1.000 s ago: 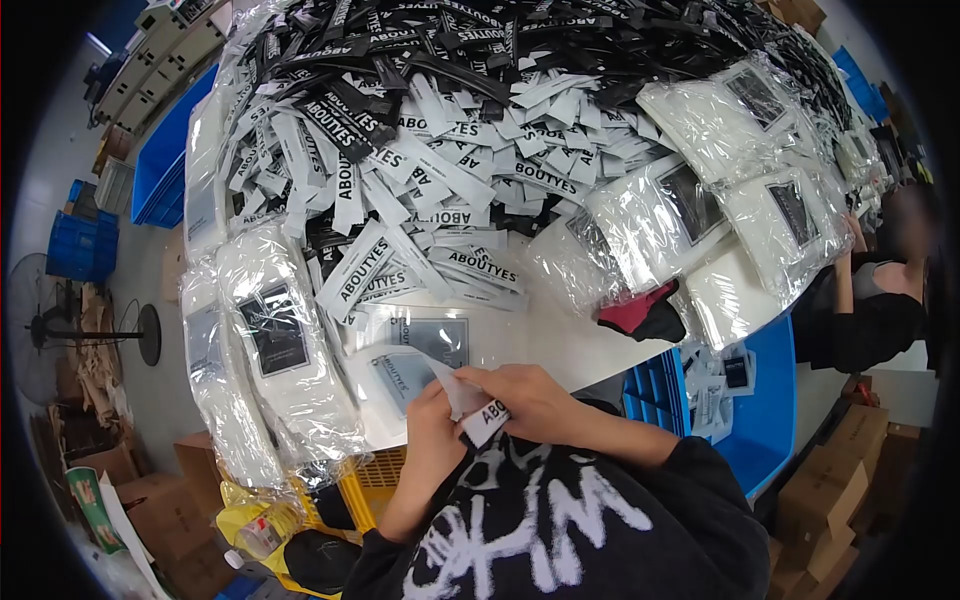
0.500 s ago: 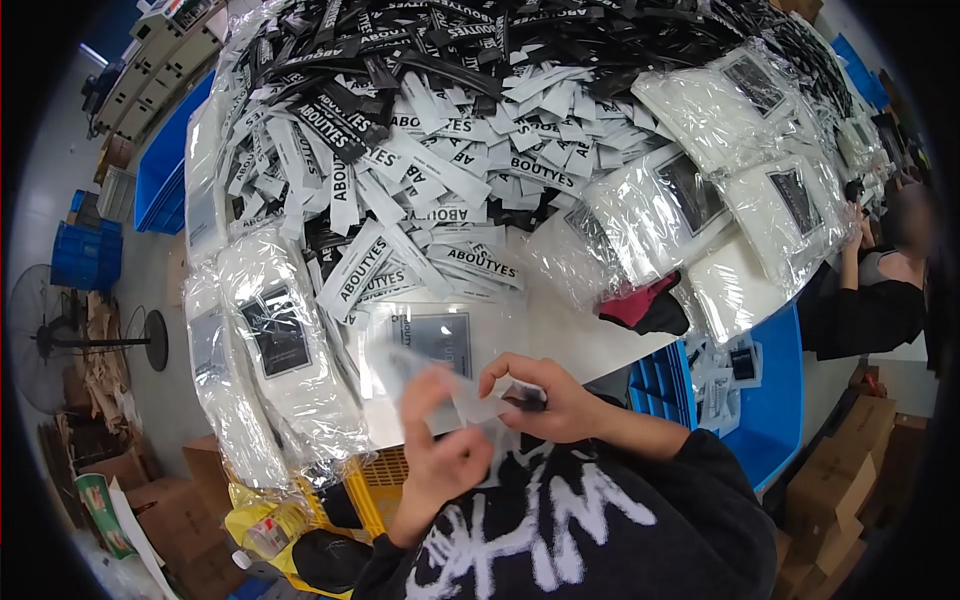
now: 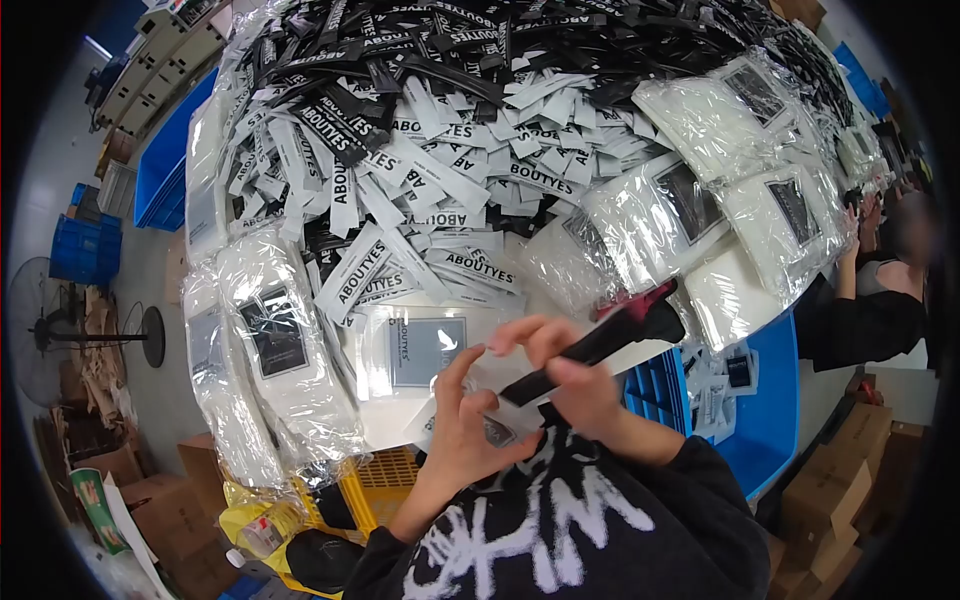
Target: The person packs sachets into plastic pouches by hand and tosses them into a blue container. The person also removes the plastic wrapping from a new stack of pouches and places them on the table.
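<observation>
Since the earlier frame, the right hand (image 3: 587, 388) has lifted and turned, and a long black strip (image 3: 570, 365) now slants up and away from between its fingers and thumb. It holds the strip in a narrow grip, fingertips blurred. Beside it, the left hand (image 3: 470, 430) has its fingers and thumb curved wide apart around a translucent bag (image 3: 488, 380); whether they press on it is unclear. The black strip's near end lies over this bag, between the hands.

Just beyond the left hand, a clear packet with a grey panel (image 3: 427, 350) lies flat on the white table (image 3: 540, 325). Farther out spreads a heap of white strips (image 3: 430, 180) printed ABOUTYES, with a pile of black strips (image 3: 460, 30) behind it. Clear-wrapped bundles (image 3: 275, 330) line the table's left side, and more wrapped packs (image 3: 655, 215) overlap on the right. Near them, a pink and black item (image 3: 665, 320) is partly behind the raised black strip.

Below the table edge, a yellow crate (image 3: 385, 480) stands at left and a blue bin (image 3: 765, 430) holding packets at right. Beyond the bin are cardboard boxes (image 3: 835, 460) and another person in a dark top (image 3: 860, 325).
</observation>
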{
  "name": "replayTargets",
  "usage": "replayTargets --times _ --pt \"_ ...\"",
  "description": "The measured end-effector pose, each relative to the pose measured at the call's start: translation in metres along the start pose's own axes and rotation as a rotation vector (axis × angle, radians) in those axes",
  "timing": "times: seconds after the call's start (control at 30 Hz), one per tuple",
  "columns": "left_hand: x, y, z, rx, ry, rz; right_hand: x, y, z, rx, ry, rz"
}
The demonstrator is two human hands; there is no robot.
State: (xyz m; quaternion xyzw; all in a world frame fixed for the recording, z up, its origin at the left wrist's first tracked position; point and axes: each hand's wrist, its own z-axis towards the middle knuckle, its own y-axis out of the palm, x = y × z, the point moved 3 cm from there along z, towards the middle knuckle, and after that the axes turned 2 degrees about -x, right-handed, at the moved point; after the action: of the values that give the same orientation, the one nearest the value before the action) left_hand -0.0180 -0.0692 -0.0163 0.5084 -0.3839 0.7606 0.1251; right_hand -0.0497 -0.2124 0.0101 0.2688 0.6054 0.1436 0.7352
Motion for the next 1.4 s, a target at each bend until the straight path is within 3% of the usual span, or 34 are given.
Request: replayTargets --times 0.1,0.2,0.33,0.43,0.53,0.63,0.67,0.73,0.8,0.93,1.03,1.13,1.23,1.27,1.4 --pt "0.005 -0.009 -0.001 0.171 0.188 0.006 0.011 -0.001 0.000 -0.139 0.114 -0.260" --pt "0.004 -0.012 -0.002 0.145 0.223 0.087 0.020 0.001 -0.005 -0.211 0.219 -0.370" --pt "0.016 -0.036 0.008 0.329 0.101 0.030 0.018 -0.006 -0.005 -0.038 0.297 -0.197" --pt "-0.014 -0.054 -0.004 -0.284 -0.382 -0.252 0.015 -0.006 -0.003 -0.087 0.173 -0.325" --pt "-0.008 -0.052 -0.005 -0.222 -0.318 -0.183 -0.008 0.007 0.006 0.332 -0.020 -0.194" --pt "-0.014 -0.047 -0.007 -0.154 -0.323 -0.291 -0.015 -0.004 0.003 0.081 -0.102 -0.957" --pt "-0.015 -0.048 -0.007 -0.147 -0.352 -0.267 -0.009 -0.004 0.004 -0.079 -0.220 -1.030" --pt "-0.014 -0.049 -0.009 -0.132 -0.413 -0.223 -0.003 -0.007 0.000 -0.328 0.139 -0.901" --pt "-0.007 -0.050 -0.004 -0.175 -0.313 -0.213 0.001 -0.014 -0.006 -0.579 0.489 -0.750" --pt "-0.004 -0.043 -0.004 -0.283 -0.269 -0.104 0.023 -0.030 -0.010 -0.933 0.531 -0.674" --pt "-0.001 -0.037 -0.003 -0.297 -0.253 -0.134 0.029 -0.025 -0.011 -0.773 0.644 -1.079" --pt "-0.006 -0.047 -0.002 -0.317 -0.328 -0.222 0.034 -0.039 -0.006 -0.541 0.826 -0.610" --pt "-0.014 -0.054 -0.005 -0.077 -0.432 -0.340 0.016 -0.030 -0.013 -0.201 0.502 -0.281" --pt "-0.009 -0.052 -0.002 -0.050 -0.468 -0.419 0.017 -0.029 -0.015 -0.244 0.443 -0.364" --pt "0.001 -0.041 0.012 -0.137 -0.121 -0.189 0.012 -0.020 -0.017 -0.362 0.213 -0.714"
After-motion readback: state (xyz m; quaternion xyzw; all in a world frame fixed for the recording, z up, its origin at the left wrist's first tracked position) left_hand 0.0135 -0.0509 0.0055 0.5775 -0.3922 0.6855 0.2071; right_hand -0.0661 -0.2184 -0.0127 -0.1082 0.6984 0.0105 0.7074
